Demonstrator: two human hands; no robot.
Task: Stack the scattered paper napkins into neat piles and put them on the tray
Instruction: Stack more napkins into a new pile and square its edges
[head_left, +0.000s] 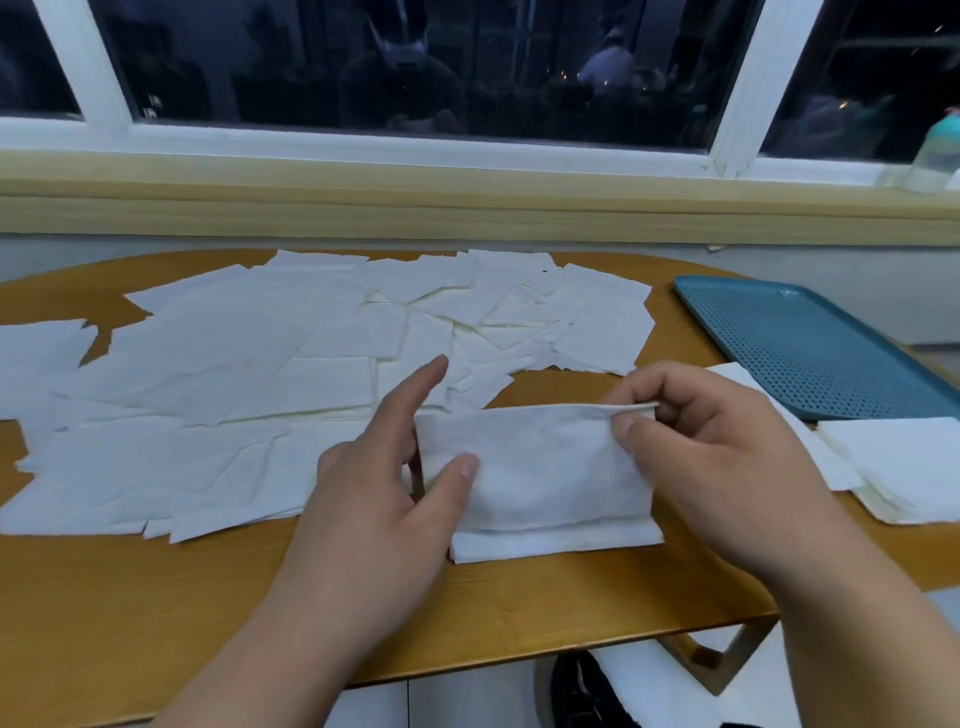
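Several white paper napkins (249, 374) lie scattered and overlapping across the left and middle of the wooden table (156, 613). My right hand (727, 467) pinches the upper right corner of one napkin (540, 467), holding it upright over a small stack (556, 545) lying flat near the front edge. My left hand (384, 499) is at that napkin's left edge, thumb touching its face, fingers straight and spread. A blue perforated tray (815, 348) sits at the right with nothing on it. Another neat pile (904, 467) lies just in front of the tray.
A window sill and dark window run along the far side of the table. A pale bottle (935, 156) stands on the sill at far right. The table's front edge is close to me, with a shoe (582, 691) and floor visible below.
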